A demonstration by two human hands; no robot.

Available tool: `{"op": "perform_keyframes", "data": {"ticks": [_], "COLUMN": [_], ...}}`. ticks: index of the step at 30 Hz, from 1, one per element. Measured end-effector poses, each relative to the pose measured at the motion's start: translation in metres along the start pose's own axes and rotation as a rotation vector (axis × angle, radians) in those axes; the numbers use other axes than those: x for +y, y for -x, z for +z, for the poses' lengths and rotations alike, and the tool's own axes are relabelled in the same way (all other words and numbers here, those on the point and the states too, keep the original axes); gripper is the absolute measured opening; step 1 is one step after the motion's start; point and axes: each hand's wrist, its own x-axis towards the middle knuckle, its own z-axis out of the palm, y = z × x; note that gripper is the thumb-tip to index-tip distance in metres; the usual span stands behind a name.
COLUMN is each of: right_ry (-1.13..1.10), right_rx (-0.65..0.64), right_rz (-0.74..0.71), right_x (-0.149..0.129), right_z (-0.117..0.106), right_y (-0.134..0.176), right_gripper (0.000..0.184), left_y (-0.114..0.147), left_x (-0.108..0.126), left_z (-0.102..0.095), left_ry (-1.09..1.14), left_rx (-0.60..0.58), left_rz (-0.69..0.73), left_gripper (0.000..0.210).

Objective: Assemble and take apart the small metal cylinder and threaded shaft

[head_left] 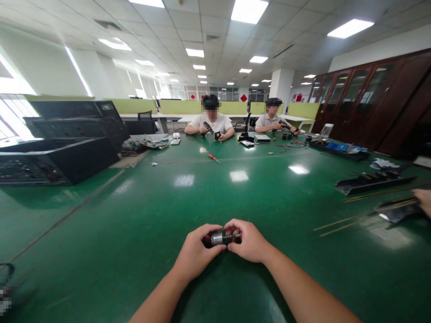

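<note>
1. Left hand (195, 249) clamps the silver end of the metal cylinder (218, 238).
2. Right hand (251, 242) pinches its darker end.
3. The cylinder is between both hands, over the green table (134, 220).

Close at your twelve o'clock, the cylinder (217, 238) you hold looks like smooth, shiny metal. Your tabletop (134, 224) is glossy and smooth; at two o'clock, cabinets (365, 96) resemble polished wood with glass panes (379, 85).

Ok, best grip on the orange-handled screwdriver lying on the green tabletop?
Probably the thick orange handle of the screwdriver, pinched across its width from above: it lies flat with nothing over it, and the thin shaft points rightward, toward the camera wearer.
</note>
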Motion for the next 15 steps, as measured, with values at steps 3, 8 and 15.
{"op": "perform_keyframes", "data": {"ticks": [3,8,15], "right_ry": [0.018,0.05,0.06], "right_rx": [-0.012,-0.002,0.01], "right_rz": [0.009,0.011,0.012], "right_x": [0.0012,-0.0004,-0.0044], "right_z": [0.0003,-0.0007,-0.0022], "right_y": [-0.0002,0.0001,0.0002], "right_gripper": [0.035,0.03,0.022], "left_y": [-0.0003,-0.0002,-0.0002], "left_x": [0.001,0.0021,0.0042], "left_z": [0.0023,0.0021,0.0018], "left_ry": [0.004,-0.008,-0.022], "left_rx": [0.001,0.007,0.012], "left_rz": [-0.01,-0.011,-0.019], "left_gripper": [0.031,0.02,0.022]}}
